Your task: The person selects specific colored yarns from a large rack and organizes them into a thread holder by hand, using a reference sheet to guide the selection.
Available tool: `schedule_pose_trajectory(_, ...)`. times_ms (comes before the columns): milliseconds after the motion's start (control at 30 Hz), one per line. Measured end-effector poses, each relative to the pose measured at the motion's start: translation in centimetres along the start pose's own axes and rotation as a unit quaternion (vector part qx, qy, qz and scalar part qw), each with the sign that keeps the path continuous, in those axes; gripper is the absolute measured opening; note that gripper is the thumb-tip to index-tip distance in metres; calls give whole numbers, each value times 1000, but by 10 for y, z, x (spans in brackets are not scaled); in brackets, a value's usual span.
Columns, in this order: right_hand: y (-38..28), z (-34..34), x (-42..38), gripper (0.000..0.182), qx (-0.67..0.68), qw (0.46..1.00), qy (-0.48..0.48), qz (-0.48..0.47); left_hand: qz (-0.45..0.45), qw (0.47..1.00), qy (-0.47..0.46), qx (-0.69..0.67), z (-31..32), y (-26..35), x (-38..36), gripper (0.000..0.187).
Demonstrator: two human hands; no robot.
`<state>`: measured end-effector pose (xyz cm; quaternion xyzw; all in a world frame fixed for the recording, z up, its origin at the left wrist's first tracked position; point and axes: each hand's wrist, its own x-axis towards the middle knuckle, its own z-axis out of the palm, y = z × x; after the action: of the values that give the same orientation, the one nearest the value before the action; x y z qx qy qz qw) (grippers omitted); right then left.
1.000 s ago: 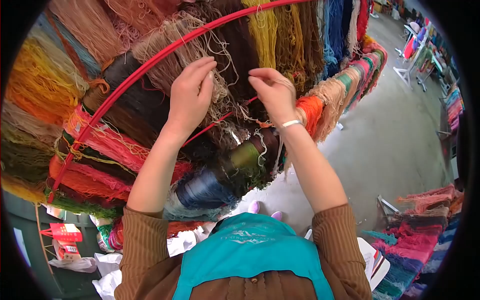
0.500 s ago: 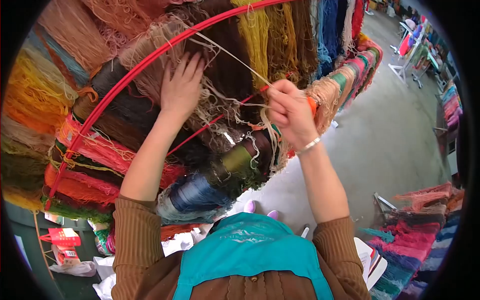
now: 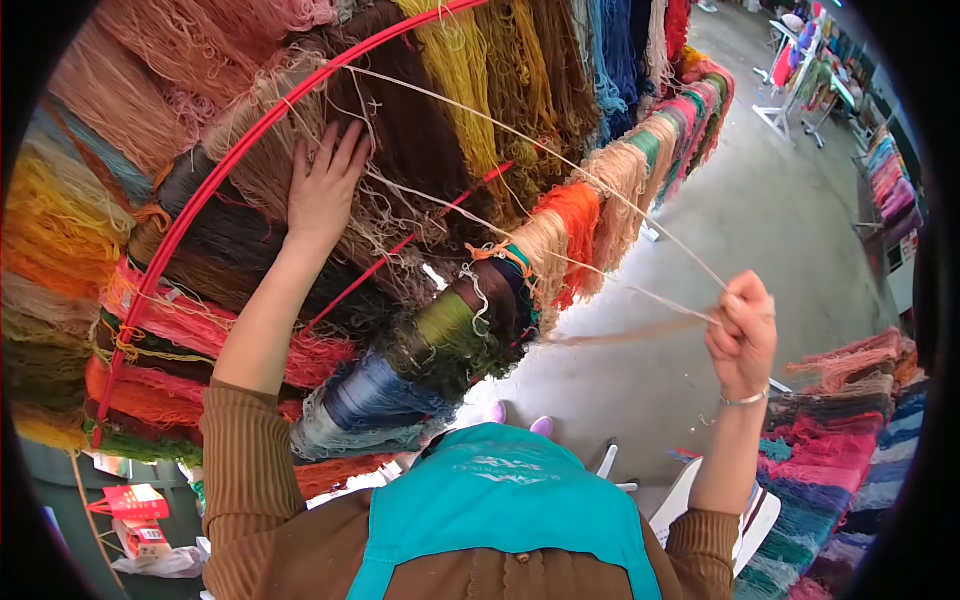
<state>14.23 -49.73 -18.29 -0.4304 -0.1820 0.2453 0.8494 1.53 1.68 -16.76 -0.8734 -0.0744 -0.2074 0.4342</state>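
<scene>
My right hand [image 3: 742, 335] is closed in a fist around pale yarn [image 3: 450, 103], out to the right over the floor. The strands run taut from it back to the hanging skeins, and a lower part loops past my fist. My left hand [image 3: 322, 195] lies flat with its fingers stretched out on a beige-brown skein [image 3: 245, 130]. Dark brown skeins [image 3: 400, 90] hang just right of that hand. Beneath it, loose tangled pale ends [image 3: 400, 235] spread over the darker yarn.
A curved red rod [image 3: 215, 185] arches across the skeins. Peach and orange skeins [image 3: 575, 235] hang on a bar reaching right. A spread of coloured yarn [image 3: 820, 460] stands at lower right, near a white board [image 3: 675, 510]. Racks [image 3: 790, 110] stand farther back on the grey floor [image 3: 640, 330].
My right hand has swung far right and down, drawing out a long length of pale yarn. The left hand stays on the beige-brown skein while the view has shifted slightly.
</scene>
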Motion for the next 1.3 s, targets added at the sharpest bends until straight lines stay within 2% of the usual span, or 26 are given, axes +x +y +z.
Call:
schedule_pose_trajectory(67, -9, -15, -19, 8, -5, 999, 29, -20, 18, 999, -25, -23, -4, 2, -3, 67)
schedule_pose_trajectory(200, -25, -75, -59, 2, 52, 994, 58, -73, 71, 995, -68, -16, 4, 7, -16, 59)
schedule_pose_trajectory(300, -40, -128, -92, 8, 86, 984, 114, -108, 97, 993, -55, -39, 14, 12, -26, 53)
schedule_pose_trajectory(400, -64, -172, -118, 12, 138, 975, 106, -137, 133, 988, -47, -63, 19, 18, -37, 50)
schedule_pose_trajectory(533, -97, -229, -155, 19, 147, 952, 197, -180, 146, 986, -55, -59, 15, 31, -45, 48)
schedule_pose_trajectory(600, -106, -228, -160, 19, 136, 941, 254, -177, 109, 986, -95, -85, 5, 36, -47, 43)
schedule_pose_trajectory(700, -99, -214, -161, 14, 109, 951, 245, -153, 15, 981, -69, -182, -78, 52, -42, 32)
schedule_pose_trajectory(733, -96, -210, -162, 12, 96, 956, 240, -141, 0, 975, -33, -218, -91, 55, -43, 27)
schedule_pose_trajectory(800, -90, -220, -169, 14, 105, 971, 176, -126, -76, 873, -7, -482, -122, 70, -41, 23)
schedule_pose_trajectory(833, -87, -217, -170, 14, 94, 964, 213, -131, -104, 780, 11, -616, -130, 83, -33, 26)
schedule_pose_trajectory(867, -84, -217, -171, 12, 85, 962, 229, -121, -199, 560, -87, -800, -165, 93, -14, 35)
schedule_pose_trajectory(900, -81, -217, -171, 11, 78, 961, 242, -112, -219, 401, -90, -885, -170, 104, 5, 46)
schedule_pose_trajectory(933, -77, -212, -169, 7, 43, 956, 269, -104, -227, 278, -88, -929, -180, 112, 27, 55)
schedule_pose_trajectory(967, -73, -208, -168, 6, 29, 951, 295, -90, -191, 166, -42, -966, -175, 120, 41, 60)
schedule_pose_trajectory(1000, -69, -206, -168, 6, 14, 945, 319, -77, -180, 93, 1, -979, -180, 126, 60, 56)
schedule_pose_trajectory(1067, -57, -212, -169, 6, -4, 947, 318, -52, -185, 5, 79, -980, -200, 130, 89, 44)
schedule_pose_trajectory(1133, -45, -211, -171, 7, -55, 944, 324, -21, -109, 47, 134, -984, -185, 141, 99, 36)
schedule_pose_trajectory(1167, -38, -213, -170, 6, -105, 931, 350, 4, -207, 147, 141, -957, -198, 149, 103, 35)
schedule_pose_trajectory(1200, -30, -215, -169, 6, -155, 913, 376, 28, -229, 231, 129, -937, -188, 161, 105, 32)
schedule_pose_trajectory(1233, -28, -225, -172, 11, -213, 902, 370, 61, -242, 326, 75, -911, -171, 172, 105, 31)
schedule_pose_trajectory(1300, -20, -224, -173, 25, -186, 887, 420, 46, -307, 342, -29, -888, -131, 184, 94, 31)
